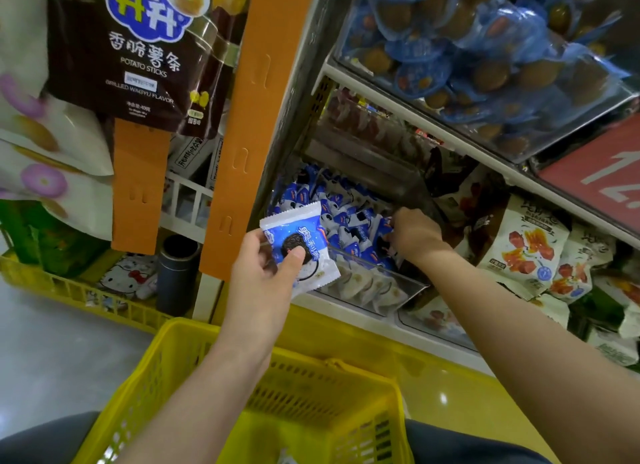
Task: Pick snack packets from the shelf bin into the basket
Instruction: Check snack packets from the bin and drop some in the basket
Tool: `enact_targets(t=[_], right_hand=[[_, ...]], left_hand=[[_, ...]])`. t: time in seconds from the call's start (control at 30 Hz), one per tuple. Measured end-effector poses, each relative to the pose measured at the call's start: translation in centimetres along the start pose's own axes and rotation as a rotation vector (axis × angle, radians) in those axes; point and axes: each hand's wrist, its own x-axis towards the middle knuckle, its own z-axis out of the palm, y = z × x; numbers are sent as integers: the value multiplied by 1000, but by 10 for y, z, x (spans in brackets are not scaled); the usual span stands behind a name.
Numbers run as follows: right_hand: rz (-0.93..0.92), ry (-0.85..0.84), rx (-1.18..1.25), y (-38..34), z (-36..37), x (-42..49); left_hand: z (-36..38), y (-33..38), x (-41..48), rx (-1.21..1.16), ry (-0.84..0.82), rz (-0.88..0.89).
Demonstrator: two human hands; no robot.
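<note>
My left hand [265, 273] holds one blue-and-white snack packet [300, 246] with a dark cookie printed on it, thumb on its front, just in front of the shelf and above the basket. My right hand [414, 235] reaches into the clear shelf bin [388, 287], fingers curled down among the heap of same blue-and-white packets [343, 207]; whether it grips one is hidden. The yellow plastic basket [180, 353] sits low in front of me, under my left forearm, with a bit of a white packet at its bottom edge.
An orange hanging strip [239, 124] with a brown potato-stick bag [124, 48] stands left of the bin. White packets with red print [530, 245] fill the bin to the right. A higher shelf holds blue packs [467, 48]. A yellow crate [69, 290] lies at left.
</note>
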Motion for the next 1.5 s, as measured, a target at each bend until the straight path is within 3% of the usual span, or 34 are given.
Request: enact_targets(t=[0.13,0.4,0.57,0.7,0.87,1.03,1.1,1.2,1.5], right_hand=[[61,27,24,-7,7,12],[79,-48,700,1,23,23],[40,-129,564,-1,28,21],[85,-133,715,-4,33,18],[41,-221,697,-4,24,7],[-135,219,947,-10,7,-46],[-288,286,1098,-13,7,-79],[-433,141,1197,-15,21,-126],[-220,-162,1536,-17,72,-145]], left_hand=[[-1,1,-1,19,-15,-1],[2,4,2,19,-42,19],[5,4,2,21,-38,53],[4,3,1,34,-34,86],[5,1,0,53,-48,83],[8,-4,-6,66,-89,22],[9,-8,-9,98,-106,-15],[12,-16,-16,154,-145,-58],[11,-40,-26,308,-270,-140]])
